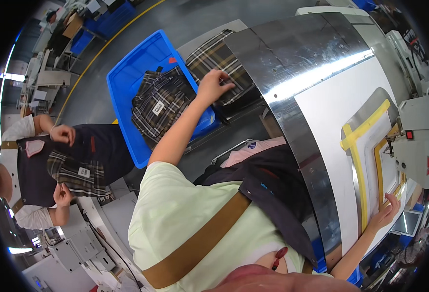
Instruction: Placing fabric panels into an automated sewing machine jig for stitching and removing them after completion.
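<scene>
My left hand [214,86] is over a stack of dark plaid cloth pieces [214,56] beside the metal table. Its fingers are a little apart, with no piece visibly lifted in them. Below my left forearm, a blue plastic bin [119,87] holds more plaid cloth [161,104] with a white label. At the right, my right hand [385,212] lies with fingers spread near the corner of a sewing template [365,141] edged with yellow tape. The template rests on a white sheet [321,107] on the shiny metal tabletop [292,53].
A sewing machine head [416,141] stands over the template's right side. At the left a co-worker holds a plaid piece [78,173] with a white label. Pink and dark cloth [253,155] lies under the table edge by my lap. A yellow line [90,63] crosses the floor.
</scene>
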`<control>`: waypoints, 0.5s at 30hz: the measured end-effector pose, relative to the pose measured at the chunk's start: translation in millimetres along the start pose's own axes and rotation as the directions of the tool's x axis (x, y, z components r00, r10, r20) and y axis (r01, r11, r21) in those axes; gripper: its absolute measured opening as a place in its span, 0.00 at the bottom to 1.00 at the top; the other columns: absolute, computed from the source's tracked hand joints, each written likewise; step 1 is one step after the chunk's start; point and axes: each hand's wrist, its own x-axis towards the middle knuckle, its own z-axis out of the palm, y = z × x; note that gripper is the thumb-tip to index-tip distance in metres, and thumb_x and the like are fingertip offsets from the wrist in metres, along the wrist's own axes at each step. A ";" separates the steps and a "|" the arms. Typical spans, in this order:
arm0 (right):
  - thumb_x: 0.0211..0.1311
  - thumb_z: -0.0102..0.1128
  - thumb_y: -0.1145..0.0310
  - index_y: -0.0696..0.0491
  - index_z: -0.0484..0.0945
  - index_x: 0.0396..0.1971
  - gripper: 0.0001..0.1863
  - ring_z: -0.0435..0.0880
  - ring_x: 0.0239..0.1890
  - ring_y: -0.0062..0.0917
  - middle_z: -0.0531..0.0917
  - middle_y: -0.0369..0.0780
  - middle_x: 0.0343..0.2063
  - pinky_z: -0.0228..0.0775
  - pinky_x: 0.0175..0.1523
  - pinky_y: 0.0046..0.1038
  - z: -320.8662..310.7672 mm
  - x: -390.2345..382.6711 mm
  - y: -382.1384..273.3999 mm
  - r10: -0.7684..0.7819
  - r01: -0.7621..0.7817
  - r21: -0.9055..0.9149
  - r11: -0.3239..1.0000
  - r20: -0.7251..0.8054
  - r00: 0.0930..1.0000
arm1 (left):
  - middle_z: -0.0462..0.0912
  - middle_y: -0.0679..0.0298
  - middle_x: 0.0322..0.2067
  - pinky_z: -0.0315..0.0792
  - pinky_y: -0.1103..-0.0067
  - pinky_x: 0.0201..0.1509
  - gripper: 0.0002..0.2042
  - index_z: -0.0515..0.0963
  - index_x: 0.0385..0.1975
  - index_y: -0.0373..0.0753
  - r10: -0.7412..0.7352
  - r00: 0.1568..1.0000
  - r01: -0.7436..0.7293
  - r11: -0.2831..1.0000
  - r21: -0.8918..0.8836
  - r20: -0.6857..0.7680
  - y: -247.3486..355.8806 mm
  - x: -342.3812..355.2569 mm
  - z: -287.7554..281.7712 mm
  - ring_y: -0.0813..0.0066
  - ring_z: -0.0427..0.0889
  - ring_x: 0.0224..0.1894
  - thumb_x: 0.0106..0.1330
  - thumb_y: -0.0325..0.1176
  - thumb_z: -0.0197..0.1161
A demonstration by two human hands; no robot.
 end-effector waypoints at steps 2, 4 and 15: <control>0.73 0.33 0.57 0.53 0.77 0.34 0.22 0.77 0.46 0.31 0.82 0.39 0.35 0.51 0.68 0.40 1.8 0.5 -0.8 0.007 -0.007 0.002 1.000 0.003 1.000 | 0.75 0.59 0.29 0.72 0.70 0.43 0.17 0.79 0.30 0.40 0.103 0.994 -0.097 0.987 0.125 -0.044 1.7 -5.2 9.3 0.60 0.77 0.36 0.45 0.43 0.74; 0.73 0.33 0.57 0.53 0.77 0.34 0.22 0.77 0.46 0.31 0.82 0.39 0.35 0.51 0.68 0.39 3.3 0.7 -1.7 0.006 -0.006 0.015 1.000 0.002 1.000 | 0.75 0.59 0.28 0.72 0.70 0.43 0.17 0.79 0.28 0.40 0.069 0.997 -0.067 0.993 0.094 -0.024 -5.4 -3.7 12.1 0.60 0.76 0.36 0.45 0.44 0.74; 0.73 0.34 0.56 0.56 0.77 0.36 0.23 0.76 0.43 0.31 0.80 0.39 0.35 0.61 0.59 0.32 5.4 -3.2 9.4 0.070 -0.069 0.115 0.991 -0.006 0.998 | 0.77 0.57 0.31 0.72 0.69 0.42 0.13 0.80 0.31 0.39 0.025 0.979 -0.022 1.000 0.016 -0.201 19.2 -22.6 9.9 0.59 0.78 0.37 0.54 0.41 0.67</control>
